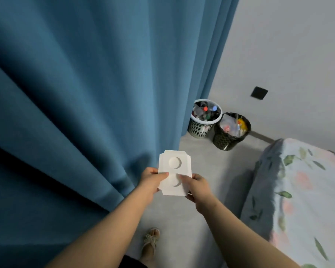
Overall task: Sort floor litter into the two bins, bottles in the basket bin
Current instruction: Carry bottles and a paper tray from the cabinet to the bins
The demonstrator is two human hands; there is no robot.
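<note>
We hold a white moulded tray insert pinched between left hand and right hand; not a bottle, so it likely goes in the far black-lined bin, just right of the basket bin.

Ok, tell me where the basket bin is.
Head view, right of centre: the basket bin stands on the floor beside the blue curtain, the black-lined bin just right of it.

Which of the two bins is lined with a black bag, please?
The darker bin nearer the bed; the white-rimmed basket bin beside the curtain shows no liner and holds bottles.
</note>
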